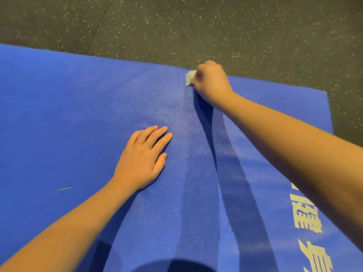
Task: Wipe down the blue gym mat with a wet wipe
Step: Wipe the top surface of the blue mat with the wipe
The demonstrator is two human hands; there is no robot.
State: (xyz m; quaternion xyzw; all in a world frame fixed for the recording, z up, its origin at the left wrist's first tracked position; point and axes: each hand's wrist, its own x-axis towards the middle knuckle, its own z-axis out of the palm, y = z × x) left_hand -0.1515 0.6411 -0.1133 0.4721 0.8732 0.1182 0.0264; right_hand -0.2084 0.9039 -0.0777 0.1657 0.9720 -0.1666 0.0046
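Your right hand (211, 81) grips the wipe (190, 77) at the mat's (68, 114) far edge. Your left hand (143, 157) lies flat on the mat, fingers straight. A thin scrap (64, 188), maybe thread, lies left. Speckled floor (196, 26) beyond.

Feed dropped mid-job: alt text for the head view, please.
The right hand grips a crumpled wet wipe against the far edge of the blue gym mat, arm stretched out. The left hand rests flat on the mat's middle, fingers straight. Speckled dark floor lies beyond; pale lettering runs along the mat's right side.
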